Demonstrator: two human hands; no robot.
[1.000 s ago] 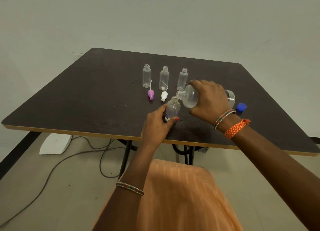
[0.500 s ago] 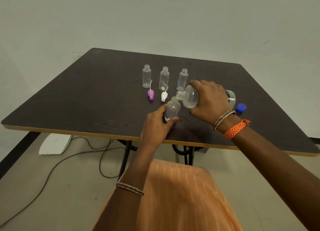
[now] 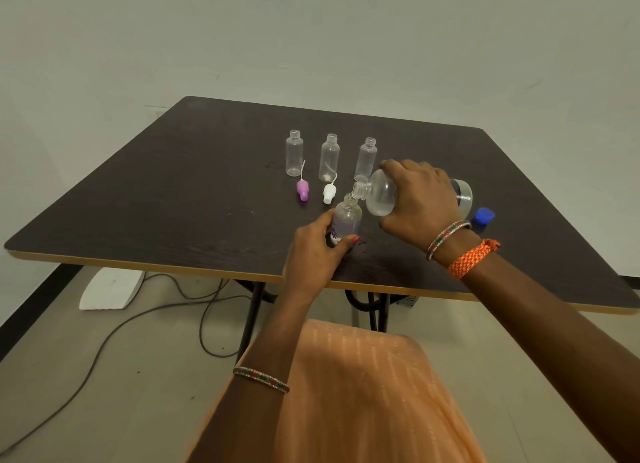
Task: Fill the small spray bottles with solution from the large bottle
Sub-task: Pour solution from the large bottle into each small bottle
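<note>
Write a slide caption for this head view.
Right hand tips large bottle into small bottle held by left hand.

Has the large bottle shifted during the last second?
No. The large bottle stays tilted in the right hand, its mouth at the small bottle, same spot relative to the blue cap.

On the dark table (image 3: 173,199), the left hand (image 3: 313,254) gripped a small bottle (image 3: 347,218) standing upright, while the right hand (image 3: 420,199) held the large bottle (image 3: 381,197) tipped on its side, its mouth meeting the small bottle's neck. Behind them three empty small bottles (image 3: 294,157) (image 3: 328,157) (image 3: 366,159) stood in a row, uncapped. A purple spray cap (image 3: 302,189) and a white spray cap (image 3: 329,193) lay in front of them. A blue cap (image 3: 483,215) lay beside the large bottle's base.
</note>
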